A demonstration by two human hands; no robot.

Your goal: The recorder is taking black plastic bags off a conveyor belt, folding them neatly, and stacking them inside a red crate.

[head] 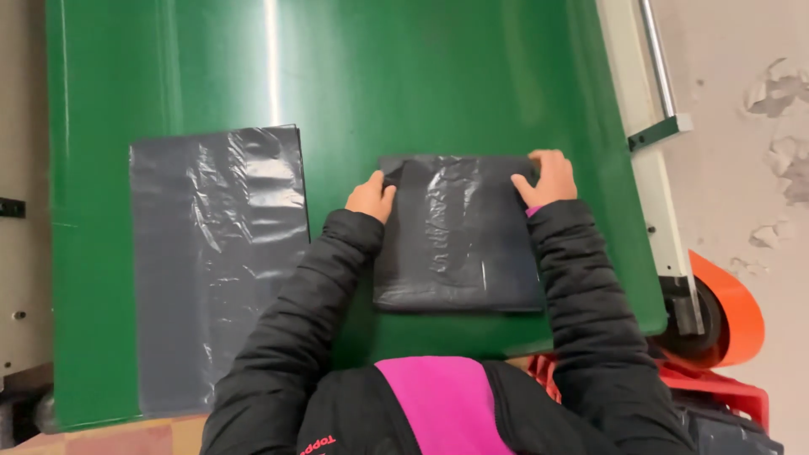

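A folded grey bag point(459, 236) lies on the green desk point(421, 76), right of a flat bag stack point(217, 261). Left hand point(371, 196) and right hand point(548, 179), each grip clamped on the folded bag's far corners.

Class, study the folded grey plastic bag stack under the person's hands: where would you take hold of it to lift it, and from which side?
Probably grip the folded grey bag stack at its two far corners, coming in from the near side over the top, as the left hand and right hand sit now. It lies flat and limp on the green table, so two spread holds should keep it from sagging.
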